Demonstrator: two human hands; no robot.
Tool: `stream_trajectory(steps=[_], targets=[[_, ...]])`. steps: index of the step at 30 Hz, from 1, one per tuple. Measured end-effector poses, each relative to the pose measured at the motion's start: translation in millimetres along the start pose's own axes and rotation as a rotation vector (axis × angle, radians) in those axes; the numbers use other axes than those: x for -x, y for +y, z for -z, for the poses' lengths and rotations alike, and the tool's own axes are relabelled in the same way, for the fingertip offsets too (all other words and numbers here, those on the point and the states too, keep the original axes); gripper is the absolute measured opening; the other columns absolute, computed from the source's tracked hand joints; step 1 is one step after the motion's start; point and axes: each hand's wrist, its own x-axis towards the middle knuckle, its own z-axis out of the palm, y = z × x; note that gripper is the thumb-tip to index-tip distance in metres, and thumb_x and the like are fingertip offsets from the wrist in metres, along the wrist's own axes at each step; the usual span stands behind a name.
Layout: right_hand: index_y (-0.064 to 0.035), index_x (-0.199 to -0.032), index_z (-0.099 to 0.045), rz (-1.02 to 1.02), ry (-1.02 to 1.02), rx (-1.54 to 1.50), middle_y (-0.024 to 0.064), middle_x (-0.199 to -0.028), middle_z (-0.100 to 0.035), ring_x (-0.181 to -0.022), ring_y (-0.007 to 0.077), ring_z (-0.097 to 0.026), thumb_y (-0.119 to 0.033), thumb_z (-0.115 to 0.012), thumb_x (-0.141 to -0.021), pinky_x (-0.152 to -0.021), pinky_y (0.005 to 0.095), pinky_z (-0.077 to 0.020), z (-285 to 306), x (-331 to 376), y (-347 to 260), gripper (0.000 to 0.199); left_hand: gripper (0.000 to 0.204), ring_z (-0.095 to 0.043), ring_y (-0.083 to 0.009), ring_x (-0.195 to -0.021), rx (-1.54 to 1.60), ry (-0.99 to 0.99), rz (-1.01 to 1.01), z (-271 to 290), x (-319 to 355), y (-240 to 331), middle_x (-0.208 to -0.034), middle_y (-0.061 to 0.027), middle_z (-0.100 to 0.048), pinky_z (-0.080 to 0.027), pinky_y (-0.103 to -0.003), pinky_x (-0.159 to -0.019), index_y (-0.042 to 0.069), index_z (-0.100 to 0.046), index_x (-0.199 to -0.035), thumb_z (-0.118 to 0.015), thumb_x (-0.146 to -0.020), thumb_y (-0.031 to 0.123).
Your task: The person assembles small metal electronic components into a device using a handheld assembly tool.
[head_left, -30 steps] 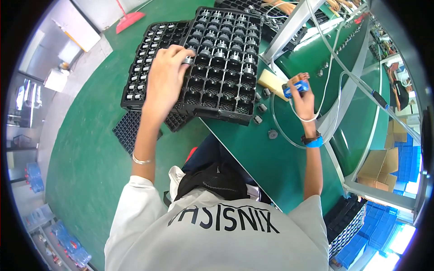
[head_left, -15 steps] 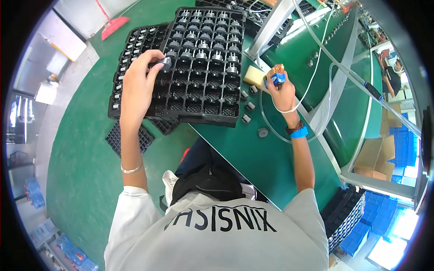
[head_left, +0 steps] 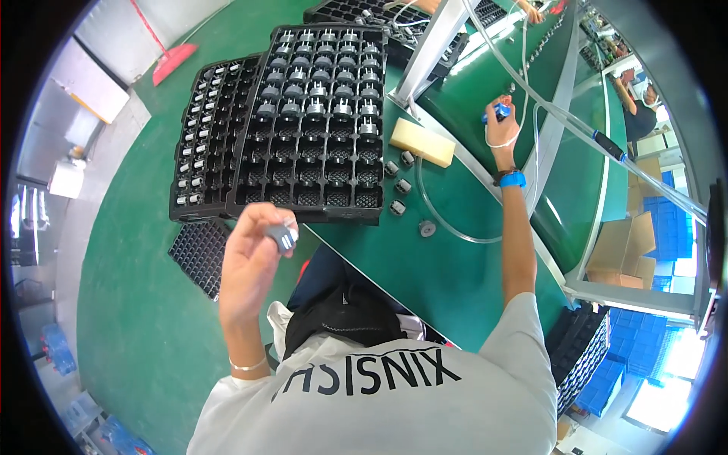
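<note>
My left hand is closed on a small dark grey plug piece, held between thumb and fingers in front of the black tray's near edge. That black compartment tray carries rows of dark plug pieces with upright metal pins in its far part; its nearer pockets hold no pinned pieces. My right hand reaches over the green conveyor belt, its fingers wrapped round a small blue object whose kind I cannot make out. A white cord crosses this hand, and a blue band circles the wrist.
A yellow foam block lies right of the tray, with several loose plug pieces and a round grey part nearby. Metal frame posts and a slanting bar border the belt. Another person's hand is at the far end.
My left hand has drawn back from the tray toward my body with a plug piece in its fingers. My right hand has moved farther out over the belt, away from the foam block.
</note>
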Motion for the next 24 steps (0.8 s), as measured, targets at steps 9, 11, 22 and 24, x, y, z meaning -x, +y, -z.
stream_trajectory(steps=[9, 11, 22, 24], targets=[[-0.0003, -0.104, -0.054, -0.123, -0.047, 0.256, 0.0214, -0.085, -0.063, -0.079, 0.0387, -0.06, -0.034, -0.059, -0.079, -0.07, 0.0421, -0.0462, 12, -26, 28, 0.042, 0.029, -0.057, -0.0147, -0.093, 0.079, -0.024, -0.02, -12, 1, -12, -0.1, -0.01, -0.057, -0.045, -0.027, -0.083, 0.001, -0.051, -0.102, -0.066, -0.077, 0.002], [-0.0027, -0.103, -0.054, 0.0, 0.038, 0.211, 0.0197, -0.085, -0.063, -0.079, 0.0376, -0.06, -0.034, -0.06, -0.079, -0.071, 0.0427, -0.0456, 15, -19, 29, 0.04, 0.029, -0.057, -0.0146, -0.093, 0.087, -0.065, -0.027, -21, -5, -20, -0.102, -0.0104, -0.055, -0.045, -0.026, -0.083, 0.0, -0.052, -0.101, -0.064, -0.076, -0.002], [-0.002, -0.107, -0.048, -0.62, -0.975, -1.281, 0.0082, -0.096, -0.056, -0.083, 0.0146, -0.058, -0.036, -0.056, -0.083, -0.071, 0.0257, -0.0473, 78, 105, -220, 0.043, 0.029, -0.056, -0.0176, -0.091, -0.021, -0.25, -0.192, -67, -46, -36, -0.098, -0.0094, -0.049, -0.051, -0.028, -0.08, -0.005, -0.061, -0.093, -0.063, -0.067, -0.017], [-0.0007, -0.107, -0.048, -0.619, -0.991, -1.254, 0.008, -0.096, -0.055, -0.083, 0.0142, -0.057, -0.037, -0.056, -0.082, -0.071, 0.0256, -0.047, 85, 107, -224, 0.045, 0.029, -0.056, -0.0172, -0.091, -0.018, -0.26, -0.176, -70, -44, -35, -0.099, -0.0095, -0.049, -0.051, -0.028, -0.079, -0.005, -0.061, -0.093, -0.064, -0.066, -0.016]])
